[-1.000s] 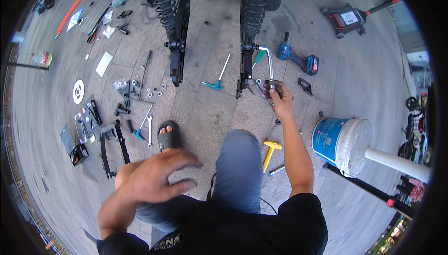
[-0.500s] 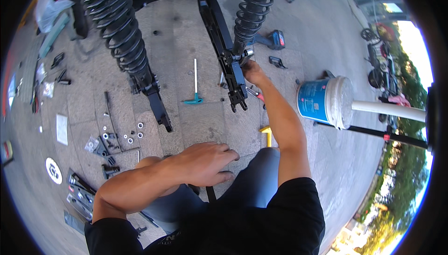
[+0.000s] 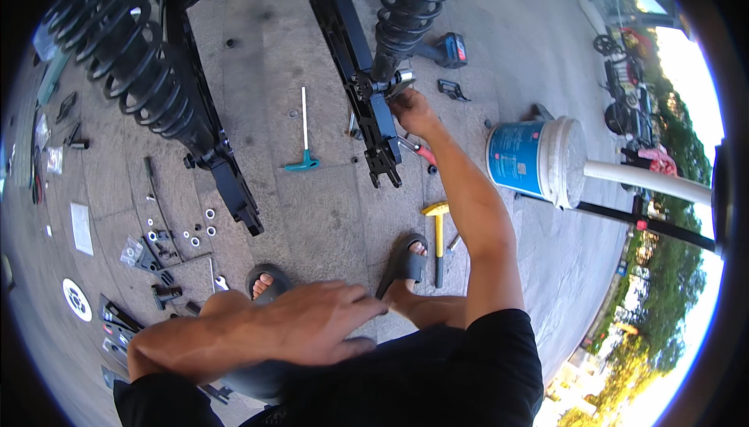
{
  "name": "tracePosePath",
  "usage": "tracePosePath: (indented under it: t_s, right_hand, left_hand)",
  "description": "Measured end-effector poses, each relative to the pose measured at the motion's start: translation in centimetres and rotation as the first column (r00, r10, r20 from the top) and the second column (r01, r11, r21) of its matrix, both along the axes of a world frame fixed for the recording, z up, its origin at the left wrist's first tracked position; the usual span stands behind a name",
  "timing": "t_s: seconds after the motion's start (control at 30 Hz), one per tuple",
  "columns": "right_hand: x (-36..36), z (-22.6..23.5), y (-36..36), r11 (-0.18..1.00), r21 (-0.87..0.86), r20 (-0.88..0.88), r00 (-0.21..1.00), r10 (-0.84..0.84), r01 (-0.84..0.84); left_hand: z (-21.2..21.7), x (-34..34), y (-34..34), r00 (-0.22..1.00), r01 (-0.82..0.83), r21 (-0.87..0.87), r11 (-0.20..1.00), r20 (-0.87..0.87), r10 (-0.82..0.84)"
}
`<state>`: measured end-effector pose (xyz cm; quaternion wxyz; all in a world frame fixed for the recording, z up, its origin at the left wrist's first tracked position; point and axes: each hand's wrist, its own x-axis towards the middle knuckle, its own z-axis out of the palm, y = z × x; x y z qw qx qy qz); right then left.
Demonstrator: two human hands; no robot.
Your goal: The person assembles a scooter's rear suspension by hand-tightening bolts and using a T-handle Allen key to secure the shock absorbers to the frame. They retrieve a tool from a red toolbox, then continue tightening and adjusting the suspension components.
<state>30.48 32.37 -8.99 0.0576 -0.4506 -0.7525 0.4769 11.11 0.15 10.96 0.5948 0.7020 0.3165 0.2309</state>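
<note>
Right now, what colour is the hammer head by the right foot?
Yellow: the hammer shows in the head view, lying on the floor.

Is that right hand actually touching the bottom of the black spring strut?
Touching. In the head view the right hand lies on the metal fitting at the lower end of the spring strut, with no gap showing between fingers and fitting.

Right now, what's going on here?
A person stands over a black frame arm with coil springs. Their right hand is at the lower mount of the right coil spring; whether it grips anything cannot be told. The left hand rests flat on their knee. A teal T-handle wrench, yellow hammer and blue-and-white bucket lie on the concrete.
</note>
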Motion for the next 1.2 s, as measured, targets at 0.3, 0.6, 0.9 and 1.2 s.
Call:
tracePosePath:
  t_s: [0.3,0.6,0.9,1.2]
  right_hand:
    - [1.5,-4.0,1.3,0.946,-0.268,-0.418,0.863,-0.285,0.183]
    - [12.6,-7.1,6.8,0.882,0.361,0.68,0.732,-0.026,-0.304]
    - [13.6,-6.8,5.9,0.845,0.521,0.403,0.908,-0.114,-0.125]
    - [6.0,-8.2,-1.4,0.759,0.438,0.274,0.875,0.398,-0.482]
  left_hand:
    - [4.9,2.4,-5.0,0.932,-0.268,-0.128,0.955,-0.287,0.224]
    - [7.3,7.4,-4.2,0.805,-0.478,-0.055,0.876,-0.427,0.412]
    - [5.9,9.3,-1.1,0.676,-0.413,0.077,0.907,-0.642,0.362]
    - [2.7,9.0,-0.3,0.833,-0.225,0.012,0.974,-0.516,0.199]
